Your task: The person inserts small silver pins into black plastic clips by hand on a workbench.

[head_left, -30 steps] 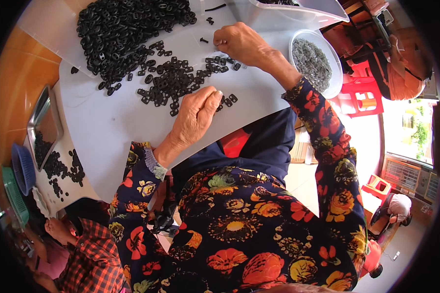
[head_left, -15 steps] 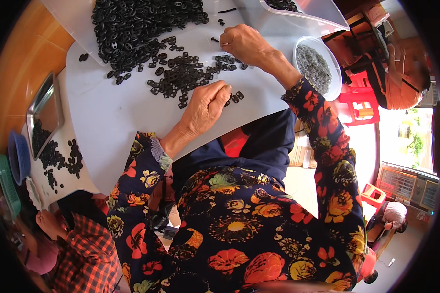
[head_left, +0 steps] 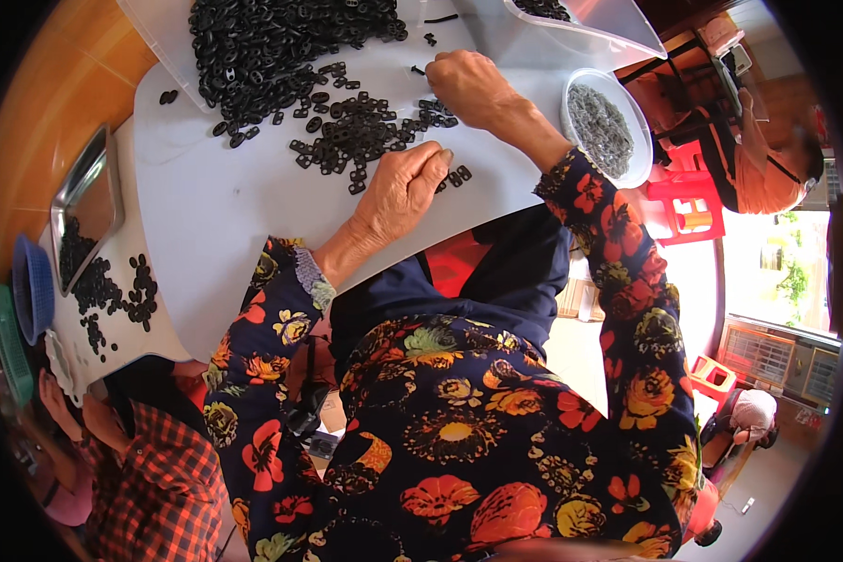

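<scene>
Pieces, small, black, two-holed (head_left: 354,133), loose on bench (head_left: 225,220) beyond left grip (head_left: 400,190), left of right grip (head_left: 478,89). Both curled, undersides hidden: cannot tell how narrow, or holding what. Black screw-like bit (head_left: 417,70) left of right grip; bowl (head_left: 642,155) right.

A window (head_left: 794,272) glows at 3 o'clock. An orange tiled wall (head_left: 61,103) stands at 10, pale floor (head_left: 779,468) at 4.

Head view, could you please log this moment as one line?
Left hand: curled, beside black parts; right hand: curled; contents: hidden; bowl: right of hands
</scene>
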`<state>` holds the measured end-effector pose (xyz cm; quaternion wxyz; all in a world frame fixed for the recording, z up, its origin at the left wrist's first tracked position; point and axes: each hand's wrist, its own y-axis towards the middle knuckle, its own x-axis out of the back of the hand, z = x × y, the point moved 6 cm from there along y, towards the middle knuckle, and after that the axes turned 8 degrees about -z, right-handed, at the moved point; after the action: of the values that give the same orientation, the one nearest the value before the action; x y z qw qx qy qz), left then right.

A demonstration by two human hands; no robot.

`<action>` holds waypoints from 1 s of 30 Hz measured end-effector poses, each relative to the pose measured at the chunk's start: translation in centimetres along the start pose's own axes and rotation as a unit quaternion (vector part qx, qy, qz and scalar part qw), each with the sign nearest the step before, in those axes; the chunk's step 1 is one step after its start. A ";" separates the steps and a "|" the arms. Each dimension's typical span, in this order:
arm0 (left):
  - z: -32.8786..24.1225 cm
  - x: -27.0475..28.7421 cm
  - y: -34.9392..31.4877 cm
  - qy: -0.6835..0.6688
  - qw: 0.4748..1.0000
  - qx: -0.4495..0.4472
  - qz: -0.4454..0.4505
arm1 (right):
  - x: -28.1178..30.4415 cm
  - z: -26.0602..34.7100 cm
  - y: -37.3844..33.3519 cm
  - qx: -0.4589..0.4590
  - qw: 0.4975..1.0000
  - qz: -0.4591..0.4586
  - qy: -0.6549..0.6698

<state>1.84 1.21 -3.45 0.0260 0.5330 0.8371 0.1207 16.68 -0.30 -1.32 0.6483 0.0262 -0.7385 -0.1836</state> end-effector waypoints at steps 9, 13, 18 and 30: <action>0.2 0.0 0.0 0.010 1.000 0.020 0.009 | 2.8 -0.1 -0.7 -0.105 0.954 -0.100 0.261; -1.4 1.6 1.1 0.129 0.988 -0.080 -0.021 | 3.2 0.5 -3.9 -0.233 0.861 -0.131 0.433; -2.5 5.8 5.5 0.383 0.899 -0.207 -0.039 | 2.1 1.7 -7.0 -0.255 0.805 -0.162 0.511; -1.5 5.6 7.4 0.480 0.854 -0.133 0.151 | 2.1 1.4 -7.4 -0.248 0.769 -0.209 0.551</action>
<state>5.76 8.96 0.17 -0.3269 0.5198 0.6307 0.4744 13.49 -7.43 -1.68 0.8736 0.1148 -0.1595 -0.4453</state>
